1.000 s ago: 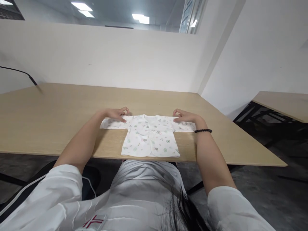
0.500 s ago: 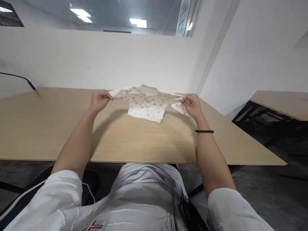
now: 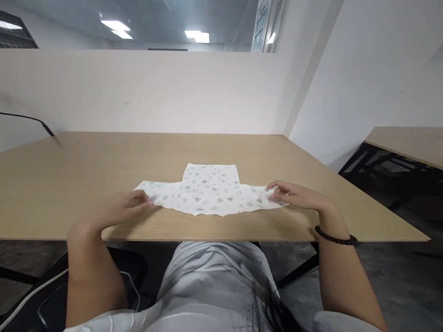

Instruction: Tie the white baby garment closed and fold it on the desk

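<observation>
A small white long-sleeved baby shirt (image 3: pixel 210 189) with a scattered print of little figures lies spread on the table. Its neck edge faces me and its hem points to the far side, with a sleeve out to each side. My left hand (image 3: pixel 126 207) is at the end of the left sleeve, fingers bent and slightly apart, seeming to hold nothing. Over the right sleeve's end rests my right hand (image 3: pixel 294 194), its thumb and fingers parted and touching or just above the cloth.
The light wooden table (image 3: pixel 104 161) reaches back to a white wall (image 3: pixel 207 92). A black cable end (image 3: pixel 47 129) hangs at the far left. Another table (image 3: pixel 408 143) with dark legs stands to the right. A black bracelet (image 3: pixel 335 236) circles my right wrist.
The shirt was held stretched up by both sleeves; now it lies flat, closer to me, neck toward me. Both hands have come nearer and lower, and their pinches have loosened.
</observation>
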`<state>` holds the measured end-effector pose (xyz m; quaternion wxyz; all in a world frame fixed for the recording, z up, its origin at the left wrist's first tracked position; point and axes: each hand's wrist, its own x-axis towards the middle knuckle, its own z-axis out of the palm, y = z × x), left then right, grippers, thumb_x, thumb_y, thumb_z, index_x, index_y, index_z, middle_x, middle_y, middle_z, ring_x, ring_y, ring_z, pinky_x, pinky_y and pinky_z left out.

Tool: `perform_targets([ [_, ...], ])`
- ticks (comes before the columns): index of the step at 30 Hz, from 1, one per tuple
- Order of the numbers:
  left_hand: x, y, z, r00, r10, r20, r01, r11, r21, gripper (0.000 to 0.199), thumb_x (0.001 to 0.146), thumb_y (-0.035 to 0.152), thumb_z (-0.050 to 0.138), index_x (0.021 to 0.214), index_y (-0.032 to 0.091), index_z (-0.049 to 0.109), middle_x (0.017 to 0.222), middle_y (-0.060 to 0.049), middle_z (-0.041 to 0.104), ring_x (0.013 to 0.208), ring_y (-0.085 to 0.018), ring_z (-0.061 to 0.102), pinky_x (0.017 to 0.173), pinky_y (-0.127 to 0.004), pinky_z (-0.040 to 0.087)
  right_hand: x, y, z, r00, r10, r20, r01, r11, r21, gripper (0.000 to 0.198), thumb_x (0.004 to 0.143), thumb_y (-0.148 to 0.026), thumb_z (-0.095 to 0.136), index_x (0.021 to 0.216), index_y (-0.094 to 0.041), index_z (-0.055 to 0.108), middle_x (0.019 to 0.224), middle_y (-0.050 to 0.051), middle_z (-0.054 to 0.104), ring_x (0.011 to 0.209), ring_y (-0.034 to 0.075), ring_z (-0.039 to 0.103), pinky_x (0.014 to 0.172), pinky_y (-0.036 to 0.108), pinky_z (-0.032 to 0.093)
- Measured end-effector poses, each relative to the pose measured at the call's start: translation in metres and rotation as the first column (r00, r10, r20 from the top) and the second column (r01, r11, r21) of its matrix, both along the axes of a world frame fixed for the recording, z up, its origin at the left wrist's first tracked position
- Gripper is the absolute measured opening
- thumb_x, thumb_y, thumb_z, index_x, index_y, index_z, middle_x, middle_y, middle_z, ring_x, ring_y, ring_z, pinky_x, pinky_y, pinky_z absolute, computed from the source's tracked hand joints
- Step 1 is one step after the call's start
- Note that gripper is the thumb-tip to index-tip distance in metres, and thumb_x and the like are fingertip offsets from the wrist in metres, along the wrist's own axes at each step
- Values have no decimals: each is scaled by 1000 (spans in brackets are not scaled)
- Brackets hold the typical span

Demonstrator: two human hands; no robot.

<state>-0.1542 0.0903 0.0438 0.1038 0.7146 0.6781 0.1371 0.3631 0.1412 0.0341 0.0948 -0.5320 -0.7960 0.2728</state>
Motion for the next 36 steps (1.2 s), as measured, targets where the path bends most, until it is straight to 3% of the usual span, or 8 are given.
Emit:
perform_targets([
  [4,11,6,-32,978,197,-64,-194,980,49,58,95,52,34,137,17,53,147,-17,49,133,-38,46,105,-53,39,9,-4,-32,827,-513,229,418,835,358,37,87,-50,54,90,-15,67,96,17,67,93,31,61,79,37,45],
  [9,29,-2,-63,954,265,-142,-251,962,110,54,96,51,31,132,21,57,143,-19,50,133,-39,44,106,-57,36,12,-21,-52,666,-684,299,561,722,404,34,92,-37,45,83,-14,69,93,21,69,87,33,64,70,38,43],
  [16,38,-15,-58,900,417,-128,-382,896,227,35,91,36,45,114,14,59,110,-21,63,102,-39,62,87,-51,49,-41,-33,-18,614,-745,-262,724,399,562,32,95,-34,41,114,-13,54,89,16,69,77,30,64,65,37,44],
  [19,37,-9,-60,921,356,158,-387,887,253,31,86,27,49,115,19,55,108,-12,65,91,-30,67,83,-45,54,-102,-42,-6,722,-467,-511,692,476,544,33,97,-38,42,123,-19,47,96,12,69,77,27,66,68,36,48],
  [22,36,-7,-63,855,243,459,-409,860,306,45,83,29,53,126,21,47,126,-12,58,94,-25,69,83,-40,57,-151,-56,-5,845,-45,-533,373,765,526,44,97,-44,46,135,-24,40,111,11,69,97,25,69,80,37,52],
  [27,30,-14,-59,802,324,503,-485,844,228,79,78,39,64,144,14,28,140,-23,48,92,-31,72,80,-46,59,-146,-68,-23,782,-130,-610,488,736,469,41,103,-41,27,136,-24,45,130,13,63,122,26,58,99,43,47],
  [31,35,-8,-51,802,214,558,-424,862,279,55,84,33,57,135,18,43,133,-17,58,100,-29,70,88,-44,58,-117,-63,-45,929,-149,-339,304,830,468,40,101,-36,30,121,-20,61,125,14,67,119,31,59,102,52,45],
  [36,95,4,-32,921,-49,386,-226,740,633,29,95,28,44,117,18,60,128,-13,62,118,-25,61,102,-41,50,-113,-63,-68,973,-81,-217,184,838,514,36,97,-30,39,119,-19,66,128,14,65,128,32,53,107,55,42],
])
